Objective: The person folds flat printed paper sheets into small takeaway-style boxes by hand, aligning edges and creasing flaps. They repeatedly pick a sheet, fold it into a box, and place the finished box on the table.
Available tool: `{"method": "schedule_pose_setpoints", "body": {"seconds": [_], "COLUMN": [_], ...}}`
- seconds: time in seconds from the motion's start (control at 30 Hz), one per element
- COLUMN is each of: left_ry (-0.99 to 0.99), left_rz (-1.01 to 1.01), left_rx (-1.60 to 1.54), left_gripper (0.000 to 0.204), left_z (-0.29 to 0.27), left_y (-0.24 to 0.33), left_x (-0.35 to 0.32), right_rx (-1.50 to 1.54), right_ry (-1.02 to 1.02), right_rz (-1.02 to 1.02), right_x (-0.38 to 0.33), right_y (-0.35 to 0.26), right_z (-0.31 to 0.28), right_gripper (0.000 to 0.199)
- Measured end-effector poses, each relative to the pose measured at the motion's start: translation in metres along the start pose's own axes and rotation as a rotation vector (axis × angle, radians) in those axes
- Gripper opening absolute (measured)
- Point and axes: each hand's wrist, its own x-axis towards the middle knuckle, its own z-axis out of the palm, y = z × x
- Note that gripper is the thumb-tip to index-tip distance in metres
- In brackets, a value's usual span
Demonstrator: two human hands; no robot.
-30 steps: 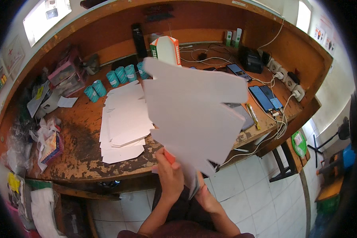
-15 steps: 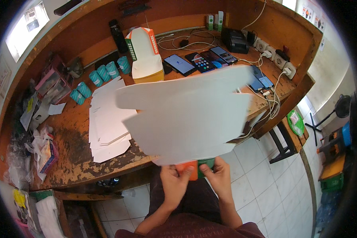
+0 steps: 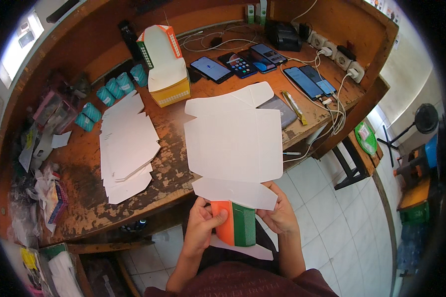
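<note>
Evidently both hands had hold of one carton blank (image 3: pixel 233 143), which stood out in front of the person, its white inner face up, with the desk (image 3: pixel 171 166) behind its upper part. The left hand (image 3: pixel 199 225) pinched it, thumb on the orange panel (image 3: pixel 223 231) beside a green panel (image 3: pixel 244 226); most of its fingers were hidden behind the card. The right hand (image 3: pixel 281 210) grasped the edge of a lower side flap (image 3: pixel 258 193), which covered some of its fingertips, so how firmly they pressed could not be told. Another white flap (image 3: pixel 243 247) showed below the coloured panels, partly covered by them.

Beyond, the blank hid part of a grey flat object (image 3: pixel 282 111), its kind unclear, near a yellow sachet (image 3: pixel 295 108). To the left lay a stack of white blanks (image 3: pixel 126 143), overlapping too closely to count. Behind it stood an open yellow box (image 3: pixel 169 94), its inside hidden by its front wall. Several phones (image 3: pixel 211 68) lay further right, their screens too small to make out. At the far left, clear plastic bags (image 3: pixel 20 208) blurred into the dark fisheye rim.
</note>
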Motion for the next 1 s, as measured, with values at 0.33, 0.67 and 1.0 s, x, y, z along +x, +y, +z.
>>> {"method": "schedule_pose_setpoints", "body": {"seconds": [0.33,0.67,1.0], "left_ry": [0.027,-0.293,-0.03], "left_rz": [0.235,-0.04,0.104], "left_rx": [0.625,0.087,0.351], "left_gripper": [0.059,0.06,0.033], "left_z": [0.011,-0.028,-0.018], "left_y": [-0.013,0.003,0.0], "left_x": [-0.015,-0.017,-0.016], "right_rx": [-0.272,-0.24,-0.62], "right_ry": [0.446,0.471,0.438], "right_rz": [0.073,0.145,0.271], "right_x": [0.012,0.003,-0.016], "right_y": [-0.007,-0.014,-0.006], "right_z": [0.021,0.024,0.033], "right_gripper": [0.024,0.024,0.015]}}
